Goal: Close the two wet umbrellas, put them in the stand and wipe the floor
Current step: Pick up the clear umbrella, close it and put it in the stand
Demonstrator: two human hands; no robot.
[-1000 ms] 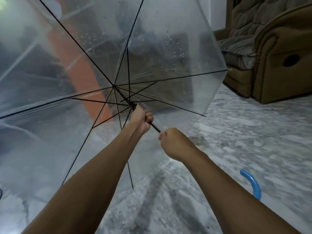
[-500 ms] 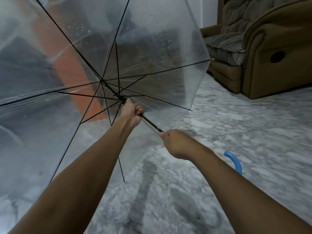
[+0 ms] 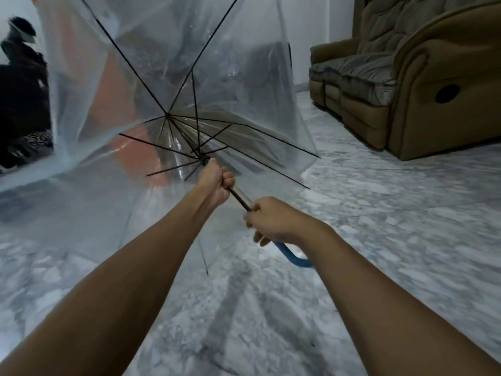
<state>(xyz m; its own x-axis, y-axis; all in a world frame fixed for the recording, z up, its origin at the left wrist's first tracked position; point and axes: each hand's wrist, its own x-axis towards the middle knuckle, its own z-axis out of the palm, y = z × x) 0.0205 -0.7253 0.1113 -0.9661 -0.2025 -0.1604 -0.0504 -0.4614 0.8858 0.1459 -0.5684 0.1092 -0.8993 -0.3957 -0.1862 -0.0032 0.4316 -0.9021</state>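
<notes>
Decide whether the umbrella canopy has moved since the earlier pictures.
Yes. The canopy folded inward: its right edge overlapped the sofa before, now lies clear, leftward.

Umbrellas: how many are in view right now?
1. The clear umbrella is held out ahead, partly folded: the left hand grips its shaft high up, the right hand lower, just above the blue handle. A second may be hidden behind it or off-frame.

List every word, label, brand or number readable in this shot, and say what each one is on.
There is no readable text.
The clear umbrella shows no print, and its blue handle is plain.
The brown sofa shows no tag or label.
The dark things at the far left are too blurred to tell whether they carry any writing.
</notes>
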